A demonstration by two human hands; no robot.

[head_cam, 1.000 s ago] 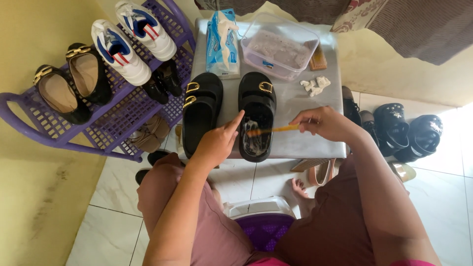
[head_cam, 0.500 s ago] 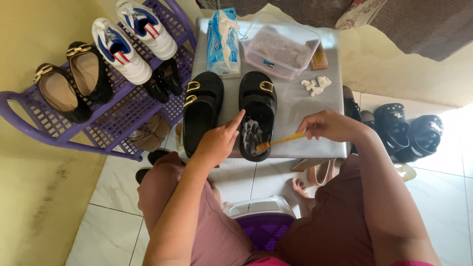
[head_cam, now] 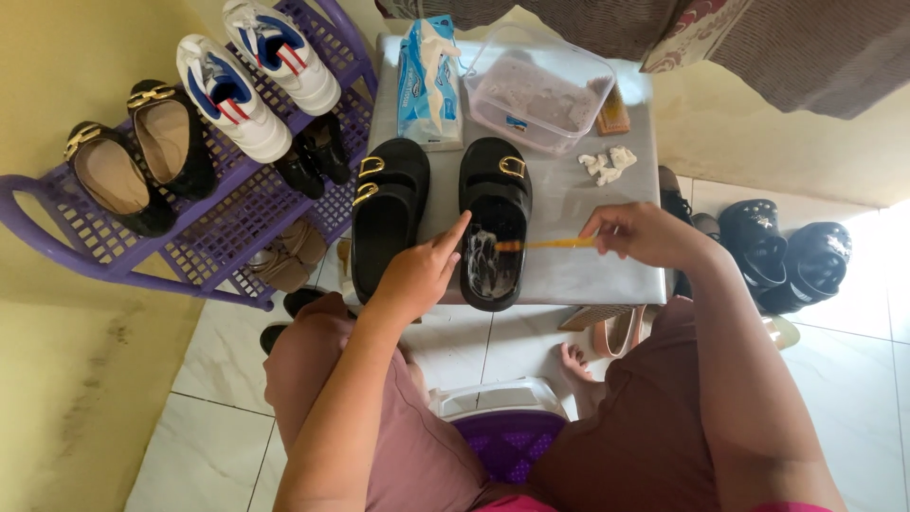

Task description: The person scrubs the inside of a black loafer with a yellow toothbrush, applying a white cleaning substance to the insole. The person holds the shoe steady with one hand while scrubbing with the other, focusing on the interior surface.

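Two black slide sandals with gold buckles lie side by side on a small grey table (head_cam: 607, 270). My left hand (head_cam: 417, 275) steadies the right sandal (head_cam: 495, 223) at its near left edge, forefinger stretched along the rim. My right hand (head_cam: 640, 232) holds an orange toothbrush (head_cam: 545, 245) level, its head resting on the sandal's footbed, which is streaked with white foam. The left sandal (head_cam: 387, 213) lies untouched beside my left hand.
At the table's back stand a blue tissue pack (head_cam: 427, 81), a clear plastic tub (head_cam: 540, 95) of cloudy water, a small brush and a crumpled tissue (head_cam: 609, 163). A purple shoe rack (head_cam: 218, 228) with several shoes stands left; black sandals (head_cam: 787, 251) lie on the floor right.
The toothbrush head has moved up along the right sandal's footbed, and more white foam shows there. My left hand has stayed on the sandal's edge.
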